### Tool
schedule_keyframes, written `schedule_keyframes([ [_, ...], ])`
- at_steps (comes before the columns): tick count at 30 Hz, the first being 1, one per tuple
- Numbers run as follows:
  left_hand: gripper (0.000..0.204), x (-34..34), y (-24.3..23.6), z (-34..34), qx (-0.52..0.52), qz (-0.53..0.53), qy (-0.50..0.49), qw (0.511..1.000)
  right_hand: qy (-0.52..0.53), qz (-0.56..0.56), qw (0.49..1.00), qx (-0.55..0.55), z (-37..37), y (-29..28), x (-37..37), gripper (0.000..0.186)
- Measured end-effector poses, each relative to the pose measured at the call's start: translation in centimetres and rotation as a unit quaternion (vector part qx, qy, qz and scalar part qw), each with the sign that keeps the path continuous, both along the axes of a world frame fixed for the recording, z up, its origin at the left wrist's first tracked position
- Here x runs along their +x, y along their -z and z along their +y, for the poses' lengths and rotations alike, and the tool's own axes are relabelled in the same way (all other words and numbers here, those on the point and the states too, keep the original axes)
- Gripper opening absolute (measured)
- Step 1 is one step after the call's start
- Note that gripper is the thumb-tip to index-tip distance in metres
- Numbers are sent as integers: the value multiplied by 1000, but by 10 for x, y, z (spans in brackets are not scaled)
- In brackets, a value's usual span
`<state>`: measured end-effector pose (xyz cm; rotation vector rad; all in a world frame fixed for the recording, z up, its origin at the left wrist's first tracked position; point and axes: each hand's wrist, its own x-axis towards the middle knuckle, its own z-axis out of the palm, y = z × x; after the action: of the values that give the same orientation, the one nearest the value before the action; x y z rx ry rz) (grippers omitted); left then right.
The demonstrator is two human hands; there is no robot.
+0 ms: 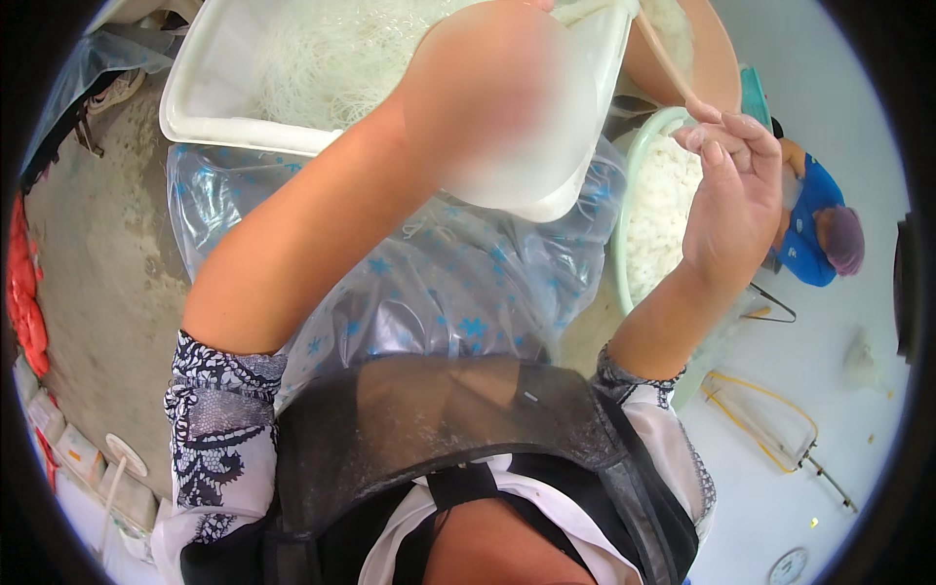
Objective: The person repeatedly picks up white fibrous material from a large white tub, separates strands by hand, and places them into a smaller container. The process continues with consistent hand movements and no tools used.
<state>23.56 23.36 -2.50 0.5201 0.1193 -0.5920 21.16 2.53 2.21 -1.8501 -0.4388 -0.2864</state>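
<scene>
A white rectangular tub [229, 132] holds thin, translucent white noodles [341, 78] in front of me. My left hand [487, 93] is over the tub's right part, covered by a round blur; its fingers are hidden. Over the edge of a pale green basin [622, 244], my right hand [736, 185] is raised with wet, curled fingers and the thumb bent in against them. From its fingertips a thin peach-coloured strip [665, 57] runs up toward the tub's corner; I cannot tell whether it is held or is a rim. White, lumpy material [658, 214] fills the green basin.
Clear plastic sheeting [429, 283] with blue flowers drapes below the tub. Beyond the green basin stands a peach basin [720, 54]. At the right is a person in blue [817, 219] with a purple cap. A yellow-edged metal frame [765, 419] and a round dial [788, 565] are lower right.
</scene>
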Motion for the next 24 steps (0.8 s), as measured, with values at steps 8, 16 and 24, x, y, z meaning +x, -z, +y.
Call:
schedule_keyframes([
  [8,41,-1,24,-4,33,-80,3,996,-138,164,976,39,2,18,10,25],
  [16,35,-49,-43,0,269,-640,198,692,-74,-224,887,-398,69,8,14,55],
  [24,29,-19,-16,11,-189,80,14,979,-194,-64,972,120,80,5,-9,30],
])
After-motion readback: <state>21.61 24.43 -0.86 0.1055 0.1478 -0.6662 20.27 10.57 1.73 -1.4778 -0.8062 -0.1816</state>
